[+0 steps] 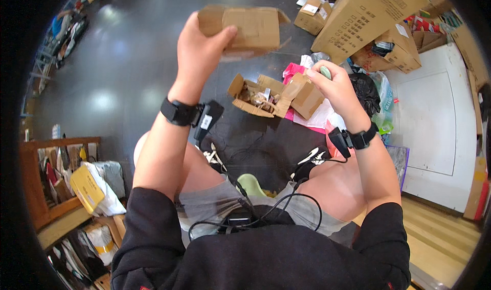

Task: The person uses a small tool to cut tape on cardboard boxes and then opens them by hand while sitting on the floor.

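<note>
My left hand (205,48) grips the left end of a small cardboard box (253,29), raised over the dark floor, with the thumb across its near face. The box is slightly blurred. A small pale-green object (325,72) is held in my right hand (335,82); most of it is hidden in the fingers, so its kind cannot be told. Below and between the hands, an open cardboard carton (249,105) has crumpled packing paper (257,97) inside. Another cardboard piece (308,100) lies beside it, close under my right hand; whether the fingers touch it is unclear.
Large cartons (368,17) and a smaller box (312,15) stand at the upper right. Plastic bags (364,92) lie before a white panel (429,117). Wrapped parcels (90,190) sit by a wooden frame (34,182) at left. A black cable (284,209) loops over my lap.
</note>
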{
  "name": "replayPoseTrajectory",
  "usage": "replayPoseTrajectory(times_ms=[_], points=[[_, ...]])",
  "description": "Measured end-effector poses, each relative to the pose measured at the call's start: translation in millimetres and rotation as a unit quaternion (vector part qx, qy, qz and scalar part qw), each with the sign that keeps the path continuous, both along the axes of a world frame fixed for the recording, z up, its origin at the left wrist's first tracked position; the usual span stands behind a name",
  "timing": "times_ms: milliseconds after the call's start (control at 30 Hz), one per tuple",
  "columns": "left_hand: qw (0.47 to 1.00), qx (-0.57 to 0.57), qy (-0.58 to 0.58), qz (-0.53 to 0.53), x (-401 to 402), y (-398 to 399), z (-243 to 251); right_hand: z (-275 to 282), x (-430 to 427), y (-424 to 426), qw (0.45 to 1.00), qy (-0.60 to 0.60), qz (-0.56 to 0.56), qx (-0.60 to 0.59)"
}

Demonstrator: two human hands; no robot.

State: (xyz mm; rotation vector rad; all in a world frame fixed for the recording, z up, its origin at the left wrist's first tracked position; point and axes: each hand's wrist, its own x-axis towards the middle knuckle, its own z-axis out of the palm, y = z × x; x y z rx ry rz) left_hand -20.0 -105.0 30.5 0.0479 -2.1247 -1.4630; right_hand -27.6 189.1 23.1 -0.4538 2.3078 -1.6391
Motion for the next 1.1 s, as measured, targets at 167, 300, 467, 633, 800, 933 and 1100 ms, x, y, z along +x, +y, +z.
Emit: replayPoseTrajectory(times_ms=[167, 300, 467, 633, 800, 933, 1100], points=[[0.999, 0.005, 0.028, 0.037, 11, -43, 16, -90, -31, -37, 0.994, 0.001, 0.049, 0.101], [0.996, 0.068, 0.041, 0.047, 28, -65, 19, -140, -34, -79, 0.958, -0.015, 0.084, 0.275], [0.996, 0.052, 0.023, 0.07, 44, -91, 14, -281, -53, -91, 0.956, -0.091, 0.09, 0.262], [0.995, -0.02, 0.022, 0.099, 48, -113, 5, -328, -64, -106, 0.906, 0.011, 0.122, 0.405], [0.995, 0.01, 0.011, 0.096, 48, -121, -1, -330, -59, -117, 0.831, -0.019, 0.075, 0.551], [0.995, 0.067, -0.019, 0.073, 49, -112, 13, -326, -63, -120, 0.817, -0.001, 0.057, 0.573], [0.995, 0.057, -0.032, 0.074, 45, -111, 11, -324, -65, -116, 0.822, 0.008, 0.027, 0.569]])
